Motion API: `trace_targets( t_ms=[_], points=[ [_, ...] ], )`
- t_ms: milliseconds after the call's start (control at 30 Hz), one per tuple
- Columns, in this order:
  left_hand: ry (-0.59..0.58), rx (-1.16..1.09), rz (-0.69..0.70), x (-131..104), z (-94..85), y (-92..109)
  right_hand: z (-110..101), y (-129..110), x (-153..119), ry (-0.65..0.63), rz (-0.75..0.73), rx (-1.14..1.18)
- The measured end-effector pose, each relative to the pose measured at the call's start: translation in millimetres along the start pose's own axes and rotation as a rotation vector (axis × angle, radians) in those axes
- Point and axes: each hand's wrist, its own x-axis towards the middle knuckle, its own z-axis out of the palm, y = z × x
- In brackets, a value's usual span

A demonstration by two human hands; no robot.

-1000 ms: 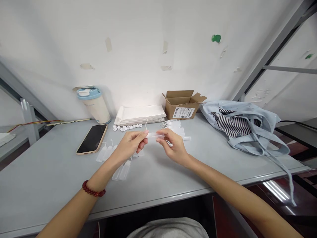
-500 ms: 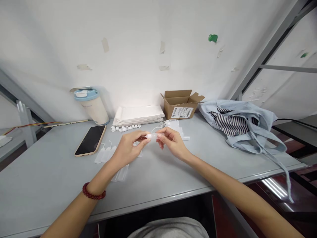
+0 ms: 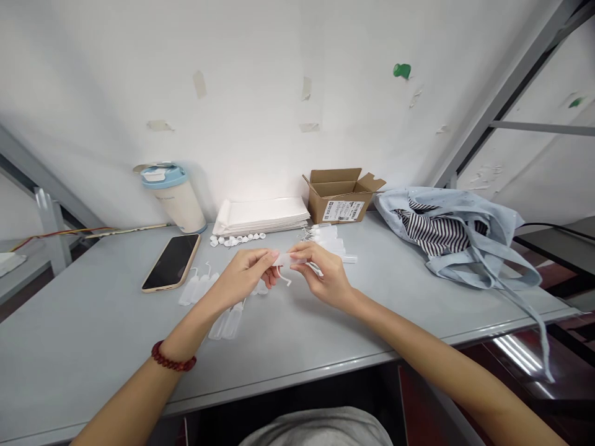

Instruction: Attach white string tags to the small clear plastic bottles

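Observation:
A small translucent plastic bottle (image 3: 284, 259) is held level between my two hands above the grey table. My left hand (image 3: 248, 272) pinches its left end, where a thin white strap with a small tip (image 3: 284, 278) hangs down. Closed on the bottle's right end is my right hand (image 3: 325, 269). More such bottles (image 3: 198, 288) lie left of my left hand, and a few (image 3: 227, 322) are under and in front of it. Behind my right hand lies another group of bottles (image 3: 328, 234). A row of small white caps (image 3: 237, 240) sits behind my left hand.
A phone (image 3: 171, 263) and a tumbler with a blue lid (image 3: 174, 198) stand at the left. At the back are a stack of white envelopes (image 3: 263, 214) and an open cardboard box (image 3: 341, 195). A light blue cloth bag (image 3: 450, 229) lies right, its strap hanging over the edge.
The bottle has turned between my fingers, so its strap, which arched above it, now hangs below. My right hand's fingers have shifted their grip on it.

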Motion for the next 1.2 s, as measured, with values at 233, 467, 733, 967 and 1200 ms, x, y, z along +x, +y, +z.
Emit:
trace_targets(
  t_ms=[233, 467, 733, 967, 1200],
  points=[
    [-0.015, 0.077, 0.101, -4.9, -1.5, 5.3, -0.9, -2.4, 2.1, 0.060, -0.091, -0.065],
    [0.032, -0.002, 0.051, -1.8, -1.0, 0.9, -0.5, -0.5, -0.1, 0.039, -0.128, -0.072],
    [-0.011, -0.009, 0.028, -2.1, -2.0, -0.2, -2.4, -2.3, 1.0, 0.062, -0.103, -0.052],
    [0.055, 0.306, 0.134, -4.8, 5.0, 2.9, -4.4, -3.0, 0.7, 0.013, 0.190, 0.107],
    [0.137, 0.588, 0.375, -1.8, 8.2, -9.0, -10.0, -1.4, 9.1, -0.093, 0.650, 0.488]
  ],
)
